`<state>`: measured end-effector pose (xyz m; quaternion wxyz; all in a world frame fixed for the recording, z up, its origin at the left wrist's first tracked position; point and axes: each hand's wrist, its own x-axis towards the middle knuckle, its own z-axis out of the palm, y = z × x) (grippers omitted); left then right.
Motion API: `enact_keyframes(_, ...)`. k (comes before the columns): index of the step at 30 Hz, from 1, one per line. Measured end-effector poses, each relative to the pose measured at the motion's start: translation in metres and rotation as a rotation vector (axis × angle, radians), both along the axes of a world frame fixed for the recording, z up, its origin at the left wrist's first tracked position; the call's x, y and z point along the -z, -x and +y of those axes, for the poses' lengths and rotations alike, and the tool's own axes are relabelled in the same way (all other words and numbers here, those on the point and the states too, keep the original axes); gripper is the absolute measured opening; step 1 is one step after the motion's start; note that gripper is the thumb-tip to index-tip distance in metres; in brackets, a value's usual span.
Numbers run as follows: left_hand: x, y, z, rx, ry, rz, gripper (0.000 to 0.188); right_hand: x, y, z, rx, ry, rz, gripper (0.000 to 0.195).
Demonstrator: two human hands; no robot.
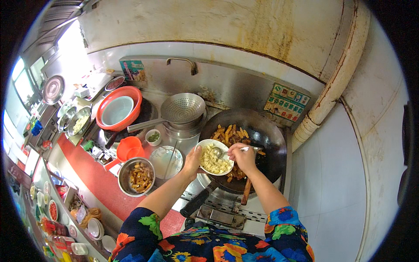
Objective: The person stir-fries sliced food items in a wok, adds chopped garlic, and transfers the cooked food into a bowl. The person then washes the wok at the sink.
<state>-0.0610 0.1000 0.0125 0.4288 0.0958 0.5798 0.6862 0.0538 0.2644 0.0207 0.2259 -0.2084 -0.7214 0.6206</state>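
My left hand [192, 161] grips the rim of a white bowl [226, 168] full of chopped pale yellow pieces, probably garlic [211, 162]. In my right hand [243, 158] is the handle of a metal spoon [217, 152], its head resting among those pieces. The bowl is over the near left part of a large dark wok [270, 131]. Brown fried strips [229, 132] lie in the wok, partly hidden by the bowl and my hands. A wooden-handled spatula [246, 193] leans across the wok's near rim, below my right wrist.
Left of the wok are a perforated strainer [183, 108], a small cup of chopped greens [153, 137], a patterned plate [167, 160] with chopsticks, and a steel bowl of brown strips [140, 177]. An orange ladle [130, 149] lies near a red basin [137, 104]. The wok handle [199, 199] points towards me.
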Motion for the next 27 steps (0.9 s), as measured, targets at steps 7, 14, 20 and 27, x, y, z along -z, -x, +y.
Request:
enact_keyframes(7, 0.004, 0.001, -0.005, -0.079, -0.018, -0.039, 0.040, -0.022, -0.017, 0.026, 0.274, 0.413, 0.151, 0.017)
enact_keyframes(14, 0.026, 0.014, -0.032, -0.213, -0.108, -0.052, 0.041, 0.028, -0.018, 0.052, 0.235, -0.958, -0.491, 0.027)
enact_keyframes(20, 0.034, 0.010, -0.049, -0.283, -0.151, -0.056, 0.038, -0.033, -0.003, -0.011, -0.133, -0.524, 0.155, 0.018)
enact_keyframes(27, 0.019, 0.016, -0.060, -0.189, -0.111, -0.048, 0.039, -0.026, 0.021, -0.051, -0.315, -0.565, 0.112, 0.014)
